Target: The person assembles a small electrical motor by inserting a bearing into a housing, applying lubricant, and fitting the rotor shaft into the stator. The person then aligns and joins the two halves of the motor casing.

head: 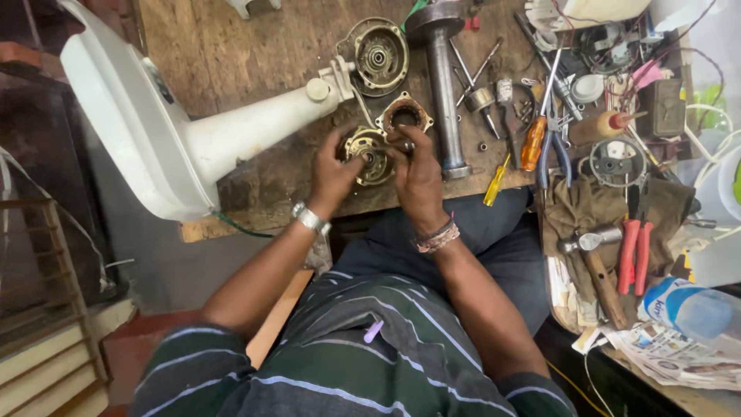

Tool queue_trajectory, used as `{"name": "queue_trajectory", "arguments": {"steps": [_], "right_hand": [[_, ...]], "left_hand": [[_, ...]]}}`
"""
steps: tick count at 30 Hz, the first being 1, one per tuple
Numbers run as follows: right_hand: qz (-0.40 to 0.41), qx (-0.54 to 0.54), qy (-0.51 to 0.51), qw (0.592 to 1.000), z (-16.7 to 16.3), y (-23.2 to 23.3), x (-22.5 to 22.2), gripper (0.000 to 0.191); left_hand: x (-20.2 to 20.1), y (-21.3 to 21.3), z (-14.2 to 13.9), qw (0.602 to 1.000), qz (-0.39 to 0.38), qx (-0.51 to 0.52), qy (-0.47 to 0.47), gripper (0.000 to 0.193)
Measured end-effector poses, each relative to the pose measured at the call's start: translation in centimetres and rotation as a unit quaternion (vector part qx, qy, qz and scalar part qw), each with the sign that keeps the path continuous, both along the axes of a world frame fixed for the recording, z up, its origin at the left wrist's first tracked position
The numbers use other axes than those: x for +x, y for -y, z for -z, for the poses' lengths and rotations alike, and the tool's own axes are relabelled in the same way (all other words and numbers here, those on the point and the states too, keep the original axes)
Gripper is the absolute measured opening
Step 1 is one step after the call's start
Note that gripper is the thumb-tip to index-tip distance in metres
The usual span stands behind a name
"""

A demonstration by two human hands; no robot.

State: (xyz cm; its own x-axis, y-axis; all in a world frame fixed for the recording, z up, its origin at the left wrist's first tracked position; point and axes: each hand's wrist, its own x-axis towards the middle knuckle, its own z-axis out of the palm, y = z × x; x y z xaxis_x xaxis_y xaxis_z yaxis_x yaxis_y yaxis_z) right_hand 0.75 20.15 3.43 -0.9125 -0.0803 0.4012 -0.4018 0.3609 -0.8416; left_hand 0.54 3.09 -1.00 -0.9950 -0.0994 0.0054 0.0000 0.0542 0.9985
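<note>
My left hand (pixel 333 171) and my right hand (pixel 417 176) together hold a round brass-coloured motor part (pixel 366 154) over the near edge of the wooden workbench (pixel 231 46). My left hand cups its left side; my right hand's fingers press on its right side and top. A square brass-coloured motor ring (pixel 404 116) lies just beyond it. A round metal motor cover (pixel 377 54) lies farther back. A white fan stand and base (pixel 177 131) lies on its side at the left, its neck reaching toward the parts.
A grey steel shaft (pixel 442 85) lies right of the parts. Further right are an orange-handled screwdriver (pixel 534 139), blue-handled pliers (pixel 554 147), a yellow screwdriver (pixel 495 181), a hammer (pixel 594 266), red-handled pliers (pixel 634 251), rags, wires, newspaper and a plastic bottle (pixel 691 309).
</note>
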Motion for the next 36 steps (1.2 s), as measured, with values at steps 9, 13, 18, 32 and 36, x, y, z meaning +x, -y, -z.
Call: {"name": "queue_trajectory", "arguments": {"steps": [9, 13, 18, 32, 36], "right_hand": [[0.033, 0.006, 0.023, 0.999, 0.1, 0.0, 0.6, 0.047], [0.022, 0.011, 0.004, 1.0, -0.1, -0.2, 0.5, 0.045], [0.006, 0.007, 0.004, 1.0, -0.4, -0.6, 0.2, 0.046], [-0.125, 0.062, -0.059, 0.988, -3.7, 1.1, -1.6, 0.039], [-0.152, -0.005, 0.01, 0.988, -4.1, 1.4, -1.9, 0.035]], "left_hand": [[2.7, -4.5, -0.6, 0.97, -0.154, -0.182, 0.042, 0.061], [2.2, -3.6, 0.2, 0.965, -0.134, -0.219, -0.062, 0.057], [2.2, -3.0, 0.3, 0.978, -0.108, -0.17, -0.046, 0.057], [1.5, -1.8, -2.0, 0.992, -0.085, -0.087, 0.02, 0.066], [1.7, -1.7, -1.7, 0.986, -0.076, -0.137, -0.058, 0.063]]}}
